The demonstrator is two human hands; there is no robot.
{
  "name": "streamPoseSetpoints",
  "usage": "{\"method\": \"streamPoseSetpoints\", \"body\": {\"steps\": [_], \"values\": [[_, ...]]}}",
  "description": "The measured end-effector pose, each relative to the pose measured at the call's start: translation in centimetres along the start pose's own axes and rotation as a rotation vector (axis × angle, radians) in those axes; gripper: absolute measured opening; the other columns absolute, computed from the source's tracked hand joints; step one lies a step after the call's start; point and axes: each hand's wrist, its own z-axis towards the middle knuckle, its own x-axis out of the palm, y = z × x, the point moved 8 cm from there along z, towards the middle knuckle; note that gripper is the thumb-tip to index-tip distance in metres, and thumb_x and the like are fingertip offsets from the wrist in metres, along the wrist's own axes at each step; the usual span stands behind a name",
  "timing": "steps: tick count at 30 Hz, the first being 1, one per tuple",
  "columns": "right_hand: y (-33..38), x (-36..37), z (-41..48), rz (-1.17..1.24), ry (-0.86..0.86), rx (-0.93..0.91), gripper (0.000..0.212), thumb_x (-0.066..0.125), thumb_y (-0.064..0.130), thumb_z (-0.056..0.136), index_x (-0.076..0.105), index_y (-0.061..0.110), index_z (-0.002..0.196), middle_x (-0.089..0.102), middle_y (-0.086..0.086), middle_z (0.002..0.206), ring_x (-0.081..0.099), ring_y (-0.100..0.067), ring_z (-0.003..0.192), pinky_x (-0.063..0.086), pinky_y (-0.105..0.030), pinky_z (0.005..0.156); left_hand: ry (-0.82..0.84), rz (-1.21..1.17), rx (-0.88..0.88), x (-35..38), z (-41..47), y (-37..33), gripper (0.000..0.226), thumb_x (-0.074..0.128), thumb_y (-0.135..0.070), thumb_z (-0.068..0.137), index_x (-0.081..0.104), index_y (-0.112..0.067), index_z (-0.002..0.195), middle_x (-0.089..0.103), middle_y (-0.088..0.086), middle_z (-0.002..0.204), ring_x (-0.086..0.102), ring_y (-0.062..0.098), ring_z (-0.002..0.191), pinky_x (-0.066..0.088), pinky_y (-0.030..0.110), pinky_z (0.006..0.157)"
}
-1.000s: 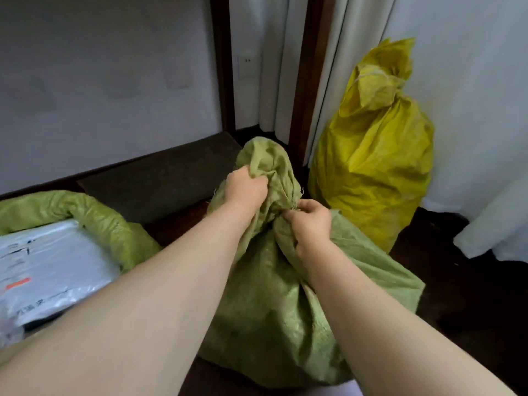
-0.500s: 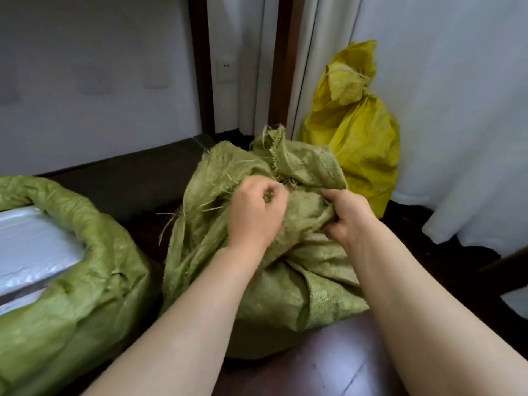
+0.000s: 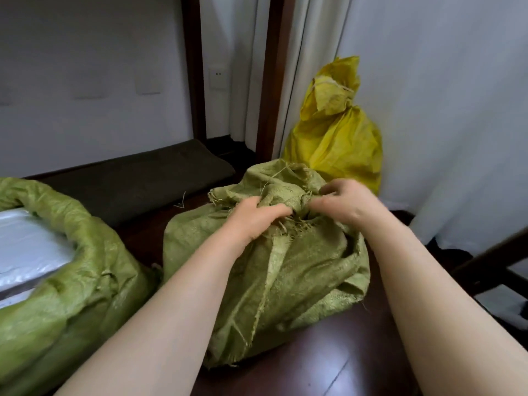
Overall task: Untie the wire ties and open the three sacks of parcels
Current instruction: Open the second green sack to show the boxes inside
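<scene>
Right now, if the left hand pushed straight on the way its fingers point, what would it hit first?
The bunched mouth of the middle green sack, which the left hand grips; just beyond, seemingly, the right hand, though depth is unclear.

A parcel (image 3: 25,247) lies in the left sack (image 3: 85,281); just right of it stands the middle sack (image 3: 285,270), left hand (image 3: 251,221) and right hand (image 3: 343,204) on its top; behind that, the far sack (image 3: 337,138) stands against the curtain (image 3: 443,110).

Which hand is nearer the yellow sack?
Right. The right hand grips the middle green sack just in front of the yellow sack; the left hand grips it farther left.
</scene>
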Motion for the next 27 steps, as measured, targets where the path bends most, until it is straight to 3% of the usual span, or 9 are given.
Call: {"method": "streamPoseSetpoints", "body": {"steps": [3, 6, 10, 15, 18, 21, 23, 24, 27], "values": [[-1.0, 4.0, -0.4, -0.146, 0.163, 0.029, 0.072, 0.075, 0.036, 0.074, 0.042, 0.019, 0.136, 0.054, -0.006, 0.129, 0.050, -0.026, 0.121, 0.044, -0.039, 0.098, -0.091, 0.120, 0.033, -0.3, 0.0, -0.1, 0.049, 0.080, -0.035, 0.064, 0.066, -0.017, 0.107, 0.067, -0.001, 0.104, 0.062, 0.018, 0.097, 0.050, 0.039, 0.092], [-3.0, 2.2, 0.0, -0.234, -0.064, 0.075, 0.037, 0.063, 0.020, 0.082, 0.058, 0.022, 0.118, 0.060, -0.003, 0.104, 0.056, -0.028, 0.107, 0.043, -0.037, 0.092, -0.293, 0.211, 0.047, -3.1, -0.5, -0.7, 0.018, 0.066, -0.013, 0.073, 0.068, -0.017, 0.090, 0.068, 0.002, 0.091, 0.063, 0.021, 0.089, 0.054, 0.037, 0.082], [-5.0, -3.4, -0.4, -0.128, -0.361, 0.129, 0.039, 0.052, 0.010, 0.083, 0.063, 0.023, 0.118, 0.062, -0.009, 0.120, 0.052, -0.032, 0.116, 0.037, -0.037, 0.093, -0.551, 0.658, -0.053, -8.7, -1.8, -0.9, 0.049, 0.059, -0.012, 0.083, 0.050, -0.026, 0.129, 0.053, 0.005, 0.125, 0.048, 0.028, 0.117, 0.045, 0.038, 0.078], [-6.6, -3.2, -0.1, 0.324, -0.331, 0.168, 0.043, 0.044, 0.001, 0.084, 0.062, 0.015, 0.120, 0.062, -0.011, 0.119, 0.056, -0.025, 0.103, 0.043, -0.028, 0.079, -0.108, 1.085, -0.402, -9.0, -2.4, 1.5, 0.107, 0.074, -0.036, 0.074, 0.001, -0.017, 0.150, 0.021, 0.016, 0.151, 0.022, 0.036, 0.137, 0.033, 0.048, 0.108], [-6.0, -0.6, 0.3, 0.848, -0.110, 0.256, 0.035, 0.040, 0.000, 0.088, 0.064, 0.010, 0.111, 0.065, -0.018, 0.108, 0.063, -0.032, 0.097, 0.054, -0.042, 0.086, 0.165, 0.980, -0.372, -6.6, -3.9, -1.6, 0.119, 0.083, -0.054, 0.054, 0.020, -0.019, 0.148, 0.036, 0.007, 0.145, 0.050, 0.028, 0.119, 0.049, 0.043, 0.095], [-5.0, 0.2, 0.4, 0.978, -0.018, 0.221, 0.039, 0.035, -0.008, 0.086, 0.064, 0.008, 0.107, 0.066, -0.021, 0.101, 0.066, -0.036, 0.092, 0.054, -0.049, 0.084, 0.117, 0.882, -0.222, -6.0, -4.5, -6.5, 0.118, 0.082, -0.054, 0.054, 0.019, -0.020, 0.148, 0.035, 0.005, 0.145, 0.060, 0.021, 0.095, 0.056, 0.037, 0.082], [-4.2, 0.4, 0.2, 0.983, 0.018, 0.166, 0.040, 0.034, -0.011, 0.080, 0.066, 0.007, 0.095, 0.067, -0.021, 0.094, 0.066, -0.035, 0.083, 0.055, -0.046, 0.080, -0.001, 1.039, -0.028, -5.1, -3.9, -8.7, 0.137, 0.082, -0.057, 0.050, -0.006, -0.021, 0.150, 0.000, 0.010, 0.158, 0.047, 0.032, 0.124, 0.044, 0.044, 0.101], [-3.7, 0.6, 0.1, 0.981, 0.044, 0.144, 0.037, 0.035, -0.009, 0.076, 0.067, 0.006, 0.088, 0.066, -0.021, 0.091, 0.064, -0.034, 0.079, 0.054, -0.045, 0.078, -0.027, 1.128, 0.097, -4.0, -3.5, -9.0, 0.147, 0.082, -0.060, 0.047, -0.018, -0.022, 0.147, -0.019, 0.009, 0.156, 0.017, 0.035, 0.142, 0.026, 0.050, 0.113], [-2.3, 1.6, -0.5, 0.944, 0.153, 0.101, 0.031, 0.036, -0.003, 0.067, 0.063, 0.007, 0.078, 0.061, -0.016, 0.082, 0.058, -0.030, 0.071, 0.051, -0.037, 0.067, -0.006, 1.197, 0.335, 0.0, -2.3, -7.1, 0.150, 0.081, -0.060, 0.049, -0.031, -0.022, 0.141, -0.032, 0.006, 0.152, -0.033, 0.024, 0.137, -0.022, 0.051, 0.108]]}}
